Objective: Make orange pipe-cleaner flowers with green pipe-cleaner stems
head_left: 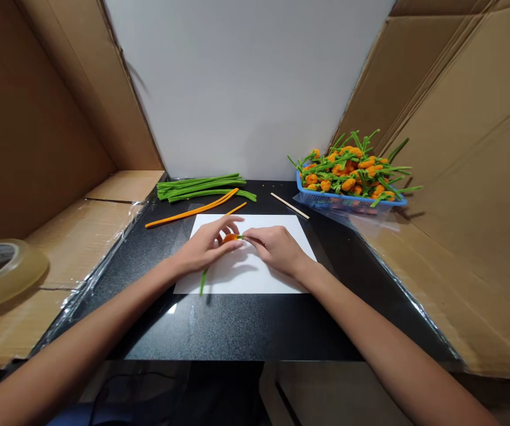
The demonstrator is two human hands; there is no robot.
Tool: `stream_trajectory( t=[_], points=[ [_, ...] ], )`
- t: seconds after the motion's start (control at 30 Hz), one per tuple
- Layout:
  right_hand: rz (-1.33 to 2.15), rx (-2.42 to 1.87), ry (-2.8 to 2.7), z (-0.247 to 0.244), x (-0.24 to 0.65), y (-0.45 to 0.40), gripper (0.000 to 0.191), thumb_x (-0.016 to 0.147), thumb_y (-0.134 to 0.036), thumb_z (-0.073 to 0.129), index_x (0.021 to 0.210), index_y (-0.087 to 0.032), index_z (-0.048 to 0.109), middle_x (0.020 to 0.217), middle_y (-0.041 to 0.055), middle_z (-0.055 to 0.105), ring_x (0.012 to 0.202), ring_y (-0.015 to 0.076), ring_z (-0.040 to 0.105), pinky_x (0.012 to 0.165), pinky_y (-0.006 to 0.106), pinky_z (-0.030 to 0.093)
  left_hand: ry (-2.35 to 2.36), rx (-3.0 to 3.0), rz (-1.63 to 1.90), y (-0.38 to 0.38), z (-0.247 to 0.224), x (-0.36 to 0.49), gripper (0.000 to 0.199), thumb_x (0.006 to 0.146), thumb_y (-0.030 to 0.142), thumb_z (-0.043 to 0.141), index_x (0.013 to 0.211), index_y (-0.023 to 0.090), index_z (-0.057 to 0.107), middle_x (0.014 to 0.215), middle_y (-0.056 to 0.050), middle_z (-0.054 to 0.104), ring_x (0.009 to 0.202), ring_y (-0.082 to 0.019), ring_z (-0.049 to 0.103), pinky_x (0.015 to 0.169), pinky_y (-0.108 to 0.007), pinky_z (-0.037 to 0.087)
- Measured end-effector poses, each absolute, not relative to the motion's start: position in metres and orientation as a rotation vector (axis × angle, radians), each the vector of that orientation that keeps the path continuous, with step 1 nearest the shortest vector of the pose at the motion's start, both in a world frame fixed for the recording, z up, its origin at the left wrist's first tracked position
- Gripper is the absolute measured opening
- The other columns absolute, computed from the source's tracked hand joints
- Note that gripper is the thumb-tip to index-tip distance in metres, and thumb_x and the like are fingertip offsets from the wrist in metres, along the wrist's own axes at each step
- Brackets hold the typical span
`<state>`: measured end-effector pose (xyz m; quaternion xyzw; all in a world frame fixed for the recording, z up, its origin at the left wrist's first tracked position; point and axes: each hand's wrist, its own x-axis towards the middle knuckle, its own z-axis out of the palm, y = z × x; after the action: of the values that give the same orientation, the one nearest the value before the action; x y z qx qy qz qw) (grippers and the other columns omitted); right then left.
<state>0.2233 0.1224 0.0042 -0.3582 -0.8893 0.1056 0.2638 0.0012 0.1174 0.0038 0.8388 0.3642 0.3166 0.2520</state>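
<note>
Above a white sheet of paper (255, 281), my left hand (202, 245) holds a small orange pipe-cleaner carrot (230, 238) between thumb and fingers. A green pipe-cleaner end (203, 282) hangs down below that hand. My right hand (277, 248) pinches the short green end at the carrot's right tip, thumb and forefinger pressed together. The fingers partly cover the orange piece, so its full shape is hidden. Just behind the left hand lie orange pipe cleaners (193, 214), one of them reaching over toward the paper's top edge.
A bundle of green pipe cleaners (202, 188) lies at the back left. A thin wooden stick (289, 206) rests behind the paper. The blue basket (348, 202) at the back right is heaped with orange and green pieces. A tape roll (28, 272) sits on cardboard at left; cardboard walls flank the black table.
</note>
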Motion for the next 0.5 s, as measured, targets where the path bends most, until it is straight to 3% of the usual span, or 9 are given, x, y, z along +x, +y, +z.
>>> stream_trajectory(
  t=[0.1, 0.23, 0.5],
  points=[
    [0.262, -0.992, -2.381, 0.0076, 0.2235, 0.1199, 0.021, 0.095, -0.015, 0.052, 0.093, -0.018, 0.073, 0.087, 0.006, 0.076, 0.076, 0.0176, 0.067, 0.069, 0.025, 0.04, 1.007, 2.403, 0.988, 0.1113, 0.0037, 0.0077, 0.031, 0.091, 0.042, 0.065, 0.109, 0.018, 0.065, 0.091, -0.005, 0.07, 0.076, -0.014, 0.062, 0.067, -0.024, 0.047],
    [0.263, -0.992, -2.379, 0.0098, 0.2243, 0.1182, 0.021, 0.096, -0.016, 0.052, 0.095, -0.018, 0.073, 0.092, 0.0066, 0.077, 0.08, 0.0183, 0.068, 0.072, 0.026, 0.04, 1.086, 2.417, 1.155, 0.1094, 0.0023, 0.0113, 0.022, 0.088, 0.038, 0.069, 0.092, 0.017, 0.067, 0.074, 0.0, 0.067, 0.063, -0.01, 0.057, 0.061, -0.022, 0.043],
    [0.193, -1.004, -2.5, 0.0149, 0.2223, 0.1149, 0.021, 0.096, -0.016, 0.051, 0.096, -0.018, 0.072, 0.088, 0.0064, 0.076, 0.078, 0.0189, 0.067, 0.069, 0.027, 0.039, 1.128, 2.461, 1.17, 0.109, 0.0006, 0.0125, 0.016, 0.086, 0.029, 0.068, 0.078, 0.017, 0.064, 0.064, 0.003, 0.058, 0.057, -0.008, 0.05, 0.056, -0.02, 0.037]
  ],
)
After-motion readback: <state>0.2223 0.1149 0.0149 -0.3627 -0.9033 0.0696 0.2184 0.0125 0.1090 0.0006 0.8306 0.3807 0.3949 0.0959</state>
